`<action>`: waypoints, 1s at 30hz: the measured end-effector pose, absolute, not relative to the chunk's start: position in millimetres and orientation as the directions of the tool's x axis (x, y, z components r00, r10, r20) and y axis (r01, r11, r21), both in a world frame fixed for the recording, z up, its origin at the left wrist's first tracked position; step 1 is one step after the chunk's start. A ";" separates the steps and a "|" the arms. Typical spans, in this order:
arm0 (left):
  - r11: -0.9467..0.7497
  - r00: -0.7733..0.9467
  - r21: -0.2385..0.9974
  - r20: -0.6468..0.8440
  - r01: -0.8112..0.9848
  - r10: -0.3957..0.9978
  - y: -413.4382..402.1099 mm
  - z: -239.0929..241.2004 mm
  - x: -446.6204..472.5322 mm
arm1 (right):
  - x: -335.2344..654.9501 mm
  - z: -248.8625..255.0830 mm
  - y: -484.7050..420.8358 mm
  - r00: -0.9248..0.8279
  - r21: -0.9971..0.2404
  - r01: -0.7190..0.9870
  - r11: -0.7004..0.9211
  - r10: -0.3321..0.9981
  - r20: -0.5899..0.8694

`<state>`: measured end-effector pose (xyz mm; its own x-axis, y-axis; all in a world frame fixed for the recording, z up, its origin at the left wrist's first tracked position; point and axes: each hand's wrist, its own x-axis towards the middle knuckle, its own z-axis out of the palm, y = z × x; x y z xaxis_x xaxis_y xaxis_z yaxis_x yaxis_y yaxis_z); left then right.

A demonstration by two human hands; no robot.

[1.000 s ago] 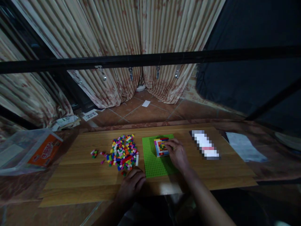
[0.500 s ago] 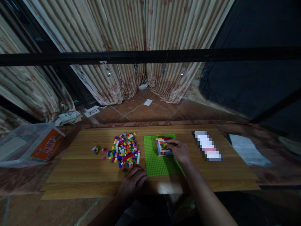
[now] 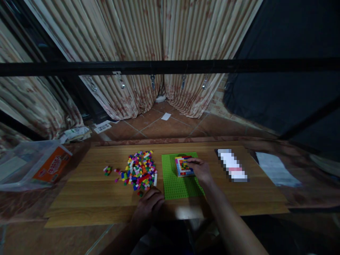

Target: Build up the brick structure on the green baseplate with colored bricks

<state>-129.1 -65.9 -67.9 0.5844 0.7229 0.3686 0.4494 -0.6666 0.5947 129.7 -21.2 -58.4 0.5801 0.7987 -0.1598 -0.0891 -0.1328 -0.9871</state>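
Note:
A small square structure of colourful toy bricks (image 3: 180, 171) stands on the green studded baseplate (image 3: 172, 189). It has white, red and blue walls and a multicoloured inside. Over its right side reaches my right hand (image 3: 201, 170), with thumb and fingertips pinched together at the top of the bricks. Whatever is between those fingertips is too small and covered to make out. My left hand (image 3: 151, 203) rests on the table by the baseplate's near left corner, its fingers curled together; nothing shows in it. Just beyond it lies a big loose pile of mixed toy bricks (image 3: 140, 170).
A few joined bricks (image 3: 107, 170) lie left of the pile on the wooden table (image 3: 87, 191). At the right is a pixelated flat item (image 3: 232, 165), with a pale sheet (image 3: 277, 169) past the edge. A clear plastic bin (image 3: 23, 163) stands left. A dark bar (image 3: 170, 66) crosses beyond the table.
The view has shifted slightly. My right hand keeps its pinch over the right side of the brick structure, and my left hand stays in place.

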 end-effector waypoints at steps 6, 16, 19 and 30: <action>-0.655 0.555 0.603 0.384 0.455 0.738 -65.5 -64.5 -130.0 | 124.4 -54.6 -35.0 0.632 -0.998 -0.007 -0.056 0.774 -0.048; -0.634 0.532 0.624 0.380 0.457 0.757 -68.8 -66.5 -130.0 | 47.5 -42.6 -97.9 0.470 -0.910 0.379 0.168 0.812 0.346; -0.664 0.518 0.585 0.429 0.465 0.740 -67.5 -72.4 -131.7 | 21.4 -50.1 -112.1 0.363 -0.902 0.403 0.158 0.877 0.315; -0.620 0.505 0.609 0.379 0.495 0.776 -67.5 -75.9 -133.2 | 5.4 -66.5 -121.5 0.249 -0.880 0.444 0.167 0.921 0.301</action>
<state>-133.2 -67.5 -75.9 0.5047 0.7757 0.3788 0.4952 -0.6196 0.6090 5.4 -121.5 -66.5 0.2486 0.9208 0.3006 0.4445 0.1673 -0.8800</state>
